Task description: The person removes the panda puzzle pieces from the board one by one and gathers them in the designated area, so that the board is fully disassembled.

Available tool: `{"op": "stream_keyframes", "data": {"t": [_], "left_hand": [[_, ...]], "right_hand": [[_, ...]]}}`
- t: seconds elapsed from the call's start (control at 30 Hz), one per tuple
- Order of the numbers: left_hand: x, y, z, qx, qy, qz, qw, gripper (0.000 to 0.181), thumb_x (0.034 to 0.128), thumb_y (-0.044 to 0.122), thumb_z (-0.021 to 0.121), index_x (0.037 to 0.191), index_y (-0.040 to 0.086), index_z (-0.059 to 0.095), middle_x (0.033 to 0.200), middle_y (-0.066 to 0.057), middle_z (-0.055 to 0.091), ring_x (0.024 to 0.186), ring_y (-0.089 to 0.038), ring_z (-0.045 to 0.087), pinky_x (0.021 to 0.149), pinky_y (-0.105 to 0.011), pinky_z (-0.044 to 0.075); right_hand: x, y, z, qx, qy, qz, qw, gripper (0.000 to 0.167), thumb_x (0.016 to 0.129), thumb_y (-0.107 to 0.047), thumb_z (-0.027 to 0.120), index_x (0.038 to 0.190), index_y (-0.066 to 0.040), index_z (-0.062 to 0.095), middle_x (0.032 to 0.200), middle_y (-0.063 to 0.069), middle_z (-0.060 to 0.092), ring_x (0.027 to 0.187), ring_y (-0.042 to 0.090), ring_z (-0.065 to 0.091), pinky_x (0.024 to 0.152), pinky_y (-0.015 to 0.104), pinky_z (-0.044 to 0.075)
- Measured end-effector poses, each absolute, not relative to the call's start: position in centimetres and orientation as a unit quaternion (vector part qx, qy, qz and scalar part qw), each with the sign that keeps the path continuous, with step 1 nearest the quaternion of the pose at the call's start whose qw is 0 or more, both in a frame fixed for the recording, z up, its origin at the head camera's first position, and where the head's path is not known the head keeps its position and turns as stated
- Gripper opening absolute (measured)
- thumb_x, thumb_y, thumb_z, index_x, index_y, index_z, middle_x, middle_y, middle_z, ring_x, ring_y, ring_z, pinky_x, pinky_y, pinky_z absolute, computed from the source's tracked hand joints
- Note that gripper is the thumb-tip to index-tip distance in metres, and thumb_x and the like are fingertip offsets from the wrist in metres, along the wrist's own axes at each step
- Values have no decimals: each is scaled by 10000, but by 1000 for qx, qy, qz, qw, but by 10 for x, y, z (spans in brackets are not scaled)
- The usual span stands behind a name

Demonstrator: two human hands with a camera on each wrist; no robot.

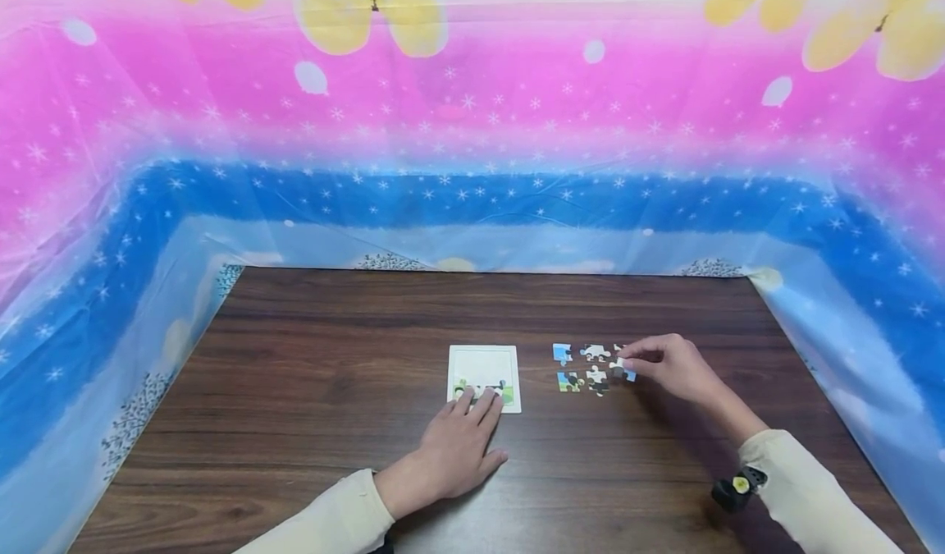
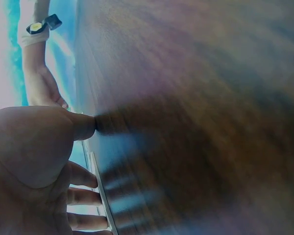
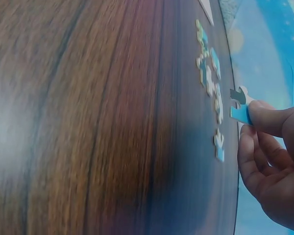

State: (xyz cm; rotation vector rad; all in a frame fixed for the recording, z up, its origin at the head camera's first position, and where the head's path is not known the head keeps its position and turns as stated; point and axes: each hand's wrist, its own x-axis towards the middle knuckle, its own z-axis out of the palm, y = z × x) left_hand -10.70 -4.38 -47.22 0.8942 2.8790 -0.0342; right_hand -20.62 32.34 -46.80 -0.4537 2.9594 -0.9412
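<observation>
My left hand (image 1: 459,449) lies with fingers extended on the lower part of a white puzzle frame (image 1: 483,363). Green and black-and-white puzzle pieces (image 1: 508,391) fill the frame's bottom strip, partly hidden under the fingertips. To the right of the frame, my right hand (image 1: 681,368) pinches a puzzle piece (image 3: 241,114) between thumb and fingers, held above the table. That piece has blue, white and dark areas. Several loose pieces lie close by, including a blue corner piece (image 1: 562,352), a white one (image 1: 595,353) and a blue-green one (image 1: 568,382).
Everything lies on a dark wood-grain table (image 1: 310,357). A pink and blue patterned cloth (image 1: 472,144) hangs around its back and sides. A small black device (image 1: 737,488) is strapped at the right sleeve.
</observation>
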Motion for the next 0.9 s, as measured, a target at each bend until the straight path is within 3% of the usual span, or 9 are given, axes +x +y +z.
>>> {"op": "stream_keyframes", "data": {"t": [0.33, 0.6, 0.9], "left_hand": [[-108, -45, -473, 297, 953, -7, 65, 717, 1034, 548, 462, 1574, 82, 394, 1625, -101, 387, 1476, -337, 387, 1155, -461, 403], [-109, -45, -474, 300, 951, -10, 67, 715, 1042, 549, 444, 1578, 79, 387, 1628, -105, 383, 1479, -336, 384, 1156, -461, 403], [-110, -45, -477, 298, 952, -12, 73, 715, 1044, 551, 435, 1586, 88, 374, 1637, -98, 367, 1490, -329, 367, 1164, -458, 393]], "right_hand": [[-206, 333, -472, -140, 949, -282, 23, 95, 931, -162, 762, 1000, -190, 821, 1066, 51, 772, 1078, 328, 689, 870, 517, 558], [-209, 337, -481, -145, 948, -281, 38, 88, 923, -152, 770, 975, -201, 820, 995, -11, 765, 961, 206, 695, 785, 383, 557], [-211, 336, -486, -155, 951, -267, 34, 88, 922, -151, 768, 974, -200, 821, 994, -5, 764, 969, 235, 693, 771, 416, 566]]}}
